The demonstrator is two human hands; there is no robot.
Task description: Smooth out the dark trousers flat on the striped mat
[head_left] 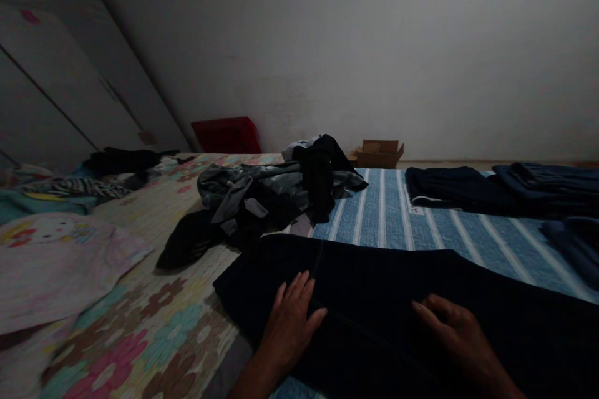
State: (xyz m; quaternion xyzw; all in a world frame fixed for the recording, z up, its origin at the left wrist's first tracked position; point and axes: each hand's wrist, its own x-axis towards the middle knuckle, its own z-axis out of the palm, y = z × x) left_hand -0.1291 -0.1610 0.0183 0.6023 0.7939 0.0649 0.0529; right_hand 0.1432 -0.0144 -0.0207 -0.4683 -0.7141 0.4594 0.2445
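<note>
Dark navy trousers [369, 287] lie spread out before me, with a pale seam line running along them. My left hand [292, 318] rests flat on the trousers near their left end, fingers stretched and thumb apart. Over the right part of the same cloth is my right hand [452, 330], its fingers curled in and its thumb pointing left. The inside of that hand is hidden, and I cannot tell if it pinches any fabric. Just beyond the trousers lies a jumbled heap of black and grey clothes [253, 193].
Folded dark garments [458, 187] lie at the back right on a blue striped cloth [369, 212]. A flowered sheet [173, 318] covers the left side, with a pink printed cloth [65, 262] on it. A cardboard box [379, 153] and a red object [227, 135] stand by the wall.
</note>
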